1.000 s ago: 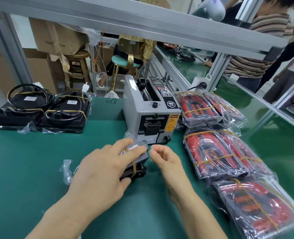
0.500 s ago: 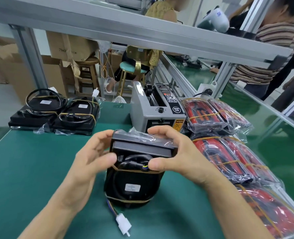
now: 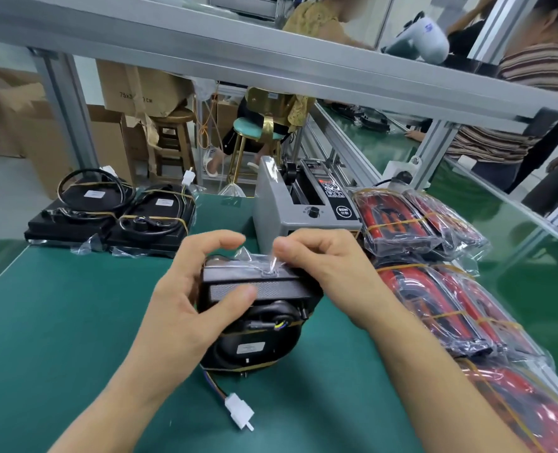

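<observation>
The blower (image 3: 277,291) stands on edge on the worktop (image 3: 58,322) straight ahead of the person, between the two hands, its round housing low and its flat rectangular outlet turned up. The outlet's long axis runs left to right, so each hand has one end of it. The left hand (image 3: 186,302) grasps the left end, thumb pressed on the mesh front and fingers curled over the top; whether those fingertips touch the wrap I cannot tell. The right hand (image 3: 323,266) is bent over the right end and pinches a tab of clear film (image 3: 272,264) between thumb and forefinger. The tab rises just right of the middle of the top edge, so it lies nearer the right hand. That is the relation the next move seems to turn on: the film has to be drawn or pressed along the top edge, and the right hand is placed to do it while the left steadies the body. The tape dispenser (image 3: 290,217) sits directly behind the blower — within closer reach of the right hand. The blower's white plug (image 3: 238,408) trails toward the person on its wires, apart from both hands.
</observation>
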Tool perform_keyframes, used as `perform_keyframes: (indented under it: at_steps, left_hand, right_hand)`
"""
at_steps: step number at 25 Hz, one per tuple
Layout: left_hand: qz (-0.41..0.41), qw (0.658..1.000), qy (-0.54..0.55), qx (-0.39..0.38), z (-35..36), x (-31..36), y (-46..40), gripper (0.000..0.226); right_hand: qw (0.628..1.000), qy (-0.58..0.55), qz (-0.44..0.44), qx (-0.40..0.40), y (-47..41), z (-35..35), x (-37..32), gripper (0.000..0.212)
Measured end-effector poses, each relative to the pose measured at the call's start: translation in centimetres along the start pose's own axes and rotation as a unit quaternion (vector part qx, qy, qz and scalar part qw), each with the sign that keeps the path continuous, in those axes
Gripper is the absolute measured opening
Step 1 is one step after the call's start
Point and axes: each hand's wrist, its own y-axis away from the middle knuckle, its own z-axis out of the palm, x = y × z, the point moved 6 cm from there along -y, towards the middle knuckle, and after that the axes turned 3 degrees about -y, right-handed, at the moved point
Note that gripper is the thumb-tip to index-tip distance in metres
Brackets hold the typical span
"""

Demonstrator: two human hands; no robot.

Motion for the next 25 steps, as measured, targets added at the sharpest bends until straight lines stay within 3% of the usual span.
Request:
perform_keyframes:
  at_steps: [4,7,11,13,16,20,22,25]
  left_hand:
    - [0.054,0.993,-0.076,-0.074,0.9,0.6,-0.4,0.044]
    - [0.056,0.992,-0.073,-0.088,1.8,0.9,-0.3,0.040]
    - [0.050,0.987,-0.104,-0.113,1.5,0.9,-0.6,0.041]
    - [0.030,0.984,-0.118,-0.130,1.2,0.7,-0.9,0.046]
    - [0.040,0.987,-0.151,-0.039,-1.2,0.3,-1.7,0.047]
    - [0.040,0.984,-0.151,0.086,-4.9,-1.0,-2.1,0.048]
    - [0.029,0.981,-0.163,0.099,-4.5,-1.8,-1.7,0.048]
    - [0.030,0.980,-0.170,0.100,-3.4,-2.0,-1.1,0.046]
  right_hand:
    - [0.986,-0.005,0.140,0.089,-1.4,-0.9,2.0,0.032]
    - [0.979,-0.033,0.138,0.144,-1.0,-1.9,2.6,0.034]
    - [0.987,-0.065,0.146,0.022,-0.2,-0.9,2.8,0.032]
    - [0.974,-0.098,0.204,0.022,-0.2,-1.2,4.0,0.018]
    - [0.916,-0.261,0.275,0.129,0.9,-2.8,7.3,0.018]
    - [0.906,-0.109,0.236,0.335,2.8,-5.6,10.1,0.010]
    - [0.902,-0.118,0.202,0.362,2.0,-5.5,10.0,0.016]
    - [0.899,-0.120,0.187,0.378,0.5,-5.6,9.8,0.006]
